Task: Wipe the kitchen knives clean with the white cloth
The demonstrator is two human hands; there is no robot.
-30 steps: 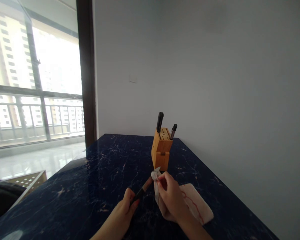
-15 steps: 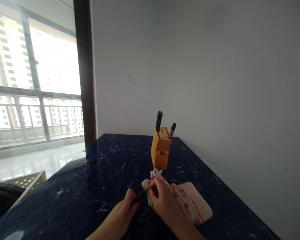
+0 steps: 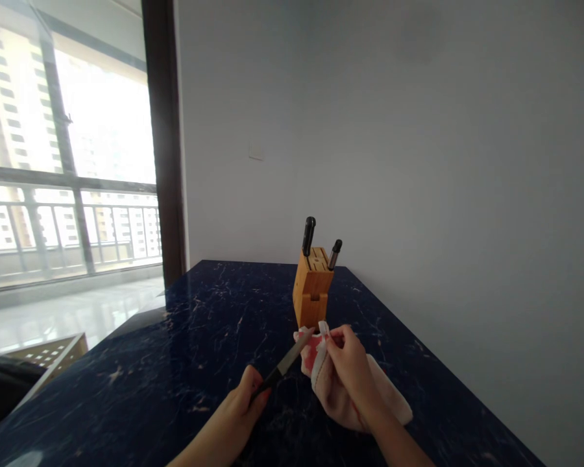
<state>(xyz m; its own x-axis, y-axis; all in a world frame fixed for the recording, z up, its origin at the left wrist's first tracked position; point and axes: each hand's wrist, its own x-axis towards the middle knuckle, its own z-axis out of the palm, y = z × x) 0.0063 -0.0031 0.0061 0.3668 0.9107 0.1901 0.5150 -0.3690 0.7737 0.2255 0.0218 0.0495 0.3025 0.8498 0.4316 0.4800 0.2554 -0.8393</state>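
My left hand (image 3: 247,402) is closed around the black handle of a knife (image 3: 292,355), whose blade points up and to the right. To the right of the blade, my right hand (image 3: 351,363) pinches the edge of a white and pink towel (image 3: 328,390). Part of the towel hangs loosely below my fingers and lies on the table; a corner of it sits behind or against the blade tip. Just beyond the towel stands a wooden knife block (image 3: 313,292), with two black-handled tools in its slots.
The dark blue marbled table (image 3: 214,324) runs back to the grey wall (image 3: 418,162). A large window (image 3: 68,143) is on the left. At the lower left, beside the table, there is a perforated light-coloured object (image 3: 53,353) with something dark next to it.
My right hand has moved right and slightly up with the towel's edge, off the knife. More of the blade now shows, and the towel has bunched up. My left hand has hardly moved.
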